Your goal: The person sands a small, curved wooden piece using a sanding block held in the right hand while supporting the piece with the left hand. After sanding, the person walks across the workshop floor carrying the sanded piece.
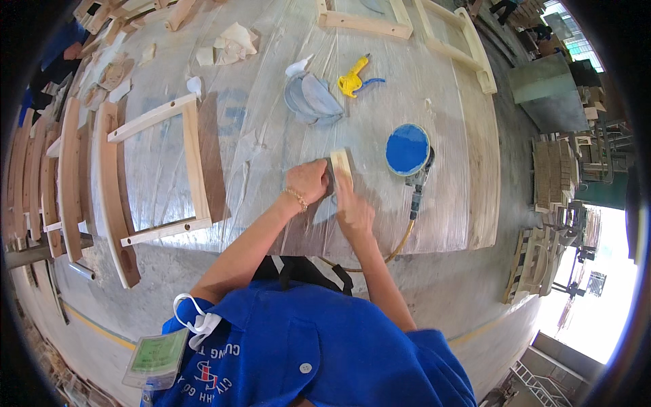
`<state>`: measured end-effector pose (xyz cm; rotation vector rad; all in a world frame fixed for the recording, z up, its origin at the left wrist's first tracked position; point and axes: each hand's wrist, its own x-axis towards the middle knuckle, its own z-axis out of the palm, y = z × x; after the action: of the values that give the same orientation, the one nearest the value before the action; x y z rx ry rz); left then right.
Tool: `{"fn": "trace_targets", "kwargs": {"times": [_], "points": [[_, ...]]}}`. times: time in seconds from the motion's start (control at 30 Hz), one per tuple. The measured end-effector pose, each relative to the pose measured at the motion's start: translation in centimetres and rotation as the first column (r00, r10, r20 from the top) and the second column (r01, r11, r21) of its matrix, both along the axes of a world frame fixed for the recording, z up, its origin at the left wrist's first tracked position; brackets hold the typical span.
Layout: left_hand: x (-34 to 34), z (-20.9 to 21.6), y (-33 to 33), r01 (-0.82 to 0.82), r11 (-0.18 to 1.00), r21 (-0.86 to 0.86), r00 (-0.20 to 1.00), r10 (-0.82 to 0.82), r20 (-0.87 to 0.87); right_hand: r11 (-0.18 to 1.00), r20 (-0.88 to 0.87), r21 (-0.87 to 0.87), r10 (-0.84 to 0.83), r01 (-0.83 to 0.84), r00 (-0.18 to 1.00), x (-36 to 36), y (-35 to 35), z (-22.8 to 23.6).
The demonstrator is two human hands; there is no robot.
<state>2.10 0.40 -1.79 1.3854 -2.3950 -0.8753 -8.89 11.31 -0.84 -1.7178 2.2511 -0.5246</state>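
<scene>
My right hand grips a small pale wooden block, its fingers laid along it, over the plastic-covered table. Close beside it on the left, my left hand is closed with its fingers curled; what they hold, if anything, is hidden. A grey-blue flat piece, perhaps sandpaper, shows below and between the hands. To the right lies a disc sander with its blue pad facing up and a hose running off the near edge. Beyond the hands are folded grey sheets and a yellow air blow gun.
A wooden frame with curved rails stands at the table's left, with several similar parts behind it. More frames lie along the far edge. Crumpled paper lies at the far left. Stacked wood stands across the floor on the right.
</scene>
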Motion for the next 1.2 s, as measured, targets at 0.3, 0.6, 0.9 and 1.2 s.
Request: {"fn": "trace_targets", "kwargs": {"times": [0.3, 0.6, 0.9, 1.2], "points": [[0.9, -0.6, -0.2, 0.023, 0.999, 0.044, 1.0, -0.023, 0.0, 0.99, 0.031, 0.143, 0.005, -0.009, 1.0, 0.8, 5.7, 0.8], [0.4, -0.4, -0.2, 0.016, 0.998, 0.056, 0.999, -0.018, 0.046, 0.991, 0.031, 0.13, -0.047, 0.043, 0.998, 0.5, 1.0, 0.8], [-0.3, 0.0, -0.7, 0.05, 0.998, 0.048, 0.998, -0.052, 0.032, 0.996, 0.039, 0.075, -0.057, 0.054, 0.998, -1.5, -4.0, 1.3], [0.9, -0.5, -0.8, 0.029, 0.995, 0.093, 0.999, -0.031, 0.025, 0.971, 0.075, 0.239, -0.036, 0.017, 0.996, 1.7, 5.0, 2.0]]}}
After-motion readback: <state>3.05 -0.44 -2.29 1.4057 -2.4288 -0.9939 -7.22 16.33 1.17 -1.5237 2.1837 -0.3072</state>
